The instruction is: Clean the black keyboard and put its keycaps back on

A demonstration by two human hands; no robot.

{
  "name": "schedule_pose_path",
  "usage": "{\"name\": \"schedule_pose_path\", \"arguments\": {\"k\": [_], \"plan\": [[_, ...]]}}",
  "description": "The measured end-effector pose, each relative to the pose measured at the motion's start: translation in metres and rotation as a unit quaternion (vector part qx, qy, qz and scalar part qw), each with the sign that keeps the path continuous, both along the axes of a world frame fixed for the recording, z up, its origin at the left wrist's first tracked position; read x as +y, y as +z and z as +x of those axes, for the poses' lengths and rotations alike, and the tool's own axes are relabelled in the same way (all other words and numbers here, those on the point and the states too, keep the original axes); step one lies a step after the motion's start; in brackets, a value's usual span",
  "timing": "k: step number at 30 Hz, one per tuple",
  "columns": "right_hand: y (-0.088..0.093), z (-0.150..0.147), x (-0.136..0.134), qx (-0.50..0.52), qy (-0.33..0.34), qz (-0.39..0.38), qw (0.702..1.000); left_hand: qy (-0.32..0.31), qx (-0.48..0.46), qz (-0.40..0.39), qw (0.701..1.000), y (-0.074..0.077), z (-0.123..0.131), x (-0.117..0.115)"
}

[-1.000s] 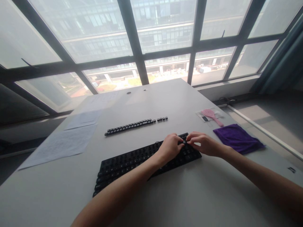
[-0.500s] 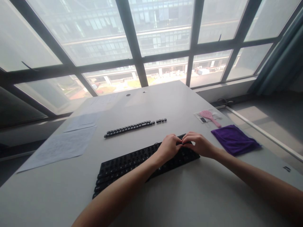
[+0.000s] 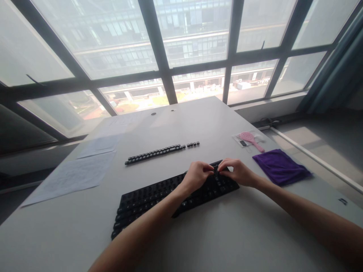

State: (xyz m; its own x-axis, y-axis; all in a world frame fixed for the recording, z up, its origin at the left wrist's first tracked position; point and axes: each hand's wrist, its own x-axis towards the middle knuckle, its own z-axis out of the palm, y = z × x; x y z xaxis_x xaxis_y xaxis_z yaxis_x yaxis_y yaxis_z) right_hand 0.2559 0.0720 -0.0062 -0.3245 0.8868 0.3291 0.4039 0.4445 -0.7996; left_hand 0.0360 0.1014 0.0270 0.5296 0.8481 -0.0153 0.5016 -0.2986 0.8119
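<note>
A black keyboard (image 3: 154, 193) lies slantwise on the white table, partly covered by my left forearm. Over its upper right part, my left hand (image 3: 198, 176) has its fingertips pinched together. My right hand (image 3: 237, 172) is just to the right, also in a pinch low over the keys, with a narrow gap between the two hands. Whatever the fingertips hold, if anything, is too small to make out. Beyond the keyboard, loose black keycaps (image 3: 159, 152) are lined up in rows, with several smaller ones at the right end.
To the right lie a purple cloth (image 3: 280, 167) and a pink round-headed brush (image 3: 247, 136) on a clear plastic bag. Sheets of paper (image 3: 76, 175) cover the left side of the table (image 3: 187, 241). Large windows stand behind the far edge.
My left hand has drawn slightly left, so the fingertips of both hands, which were touching, are now apart. The keyboard and keycaps look unmoved.
</note>
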Motion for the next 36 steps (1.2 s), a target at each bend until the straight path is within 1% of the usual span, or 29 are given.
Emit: {"name": "schedule_pose_path", "arguments": {"k": [6, 9, 12, 17, 21, 27, 32, 36], "plan": [[0.000, -0.001, -0.003, -0.027, 0.006, 0.038, 0.999, 0.008, 0.013, 0.044, 0.999, 0.005, 0.005, -0.009], [0.001, -0.001, -0.003, -0.028, 0.011, 0.049, 0.998, 0.014, 0.021, 0.052, 0.998, 0.004, 0.007, -0.011], [0.001, -0.002, -0.003, -0.031, 0.017, 0.054, 0.998, 0.004, 0.025, 0.087, 0.996, -0.003, 0.008, -0.013], [0.001, 0.000, -0.002, -0.039, 0.024, 0.058, 0.997, -0.022, 0.025, 0.189, 0.982, -0.018, 0.010, -0.017], [-0.002, 0.001, -0.002, -0.051, 0.033, 0.074, 0.995, -0.052, 0.055, 0.253, 0.965, -0.024, 0.010, -0.022], [0.001, 0.002, -0.004, -0.097, 0.072, 0.110, 0.987, -0.098, 0.102, 0.316, 0.938, -0.022, 0.004, -0.034], [0.005, 0.002, -0.006, -0.117, 0.079, 0.119, 0.983, -0.083, 0.162, 0.350, 0.919, -0.017, 0.005, -0.043], [0.006, 0.002, -0.007, -0.128, 0.081, 0.122, 0.981, -0.066, 0.167, 0.347, 0.921, -0.018, 0.005, -0.046]]}}
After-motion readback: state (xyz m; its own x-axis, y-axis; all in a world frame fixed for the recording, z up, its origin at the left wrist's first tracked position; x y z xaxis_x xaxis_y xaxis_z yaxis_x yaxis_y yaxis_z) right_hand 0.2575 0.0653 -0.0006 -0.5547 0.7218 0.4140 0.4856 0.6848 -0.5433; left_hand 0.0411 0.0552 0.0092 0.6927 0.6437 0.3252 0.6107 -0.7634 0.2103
